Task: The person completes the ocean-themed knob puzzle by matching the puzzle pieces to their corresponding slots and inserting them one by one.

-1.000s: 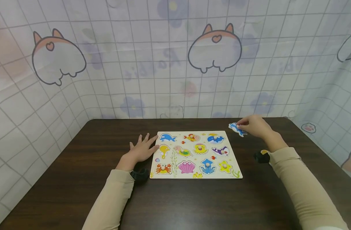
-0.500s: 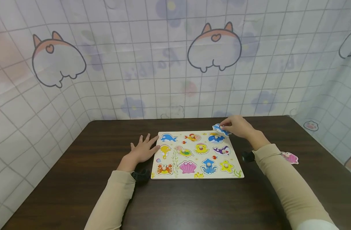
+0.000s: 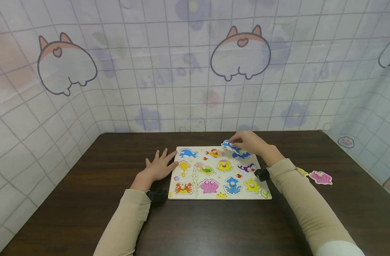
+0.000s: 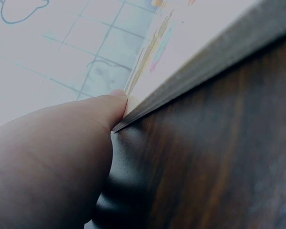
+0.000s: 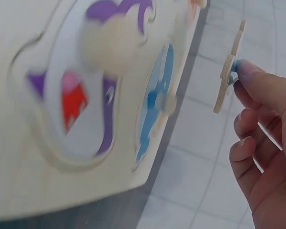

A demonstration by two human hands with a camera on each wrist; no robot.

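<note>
My left hand (image 3: pixel 155 169) lies with fingers spread at the left edge of a wooden sea-animal puzzle board (image 3: pixel 225 176). In the left wrist view its thumb (image 4: pixel 102 109) touches the board's corner. My right hand (image 3: pixel 250 142) pinches a blue dolphin puzzle piece (image 3: pixel 226 144) by its small peg, above the board's far edge near the blue whale piece (image 3: pixel 243 155). Seen from the right wrist, the held piece (image 5: pixel 223 85) is edge-on, apart from the board. Knobbed pieces such as the crab (image 3: pixel 183 188), squid (image 3: pixel 232 185) and starfish (image 3: pixel 252 186) sit in the board.
On the dark table (image 3: pixel 195 227), right of the board, lie a pink fish-shaped piece (image 3: pixel 321 177) and a yellow piece (image 3: pixel 302 172) partly hidden by my right sleeve (image 3: pixel 303 202). A patterned curtain (image 3: pixel 182 89) hangs behind the table and along its sides.
My right hand has carried the dolphin piece leftward, from right of the board to over its far edge. The pink and yellow pieces have come into view behind the sleeve. My left hand stays put.
</note>
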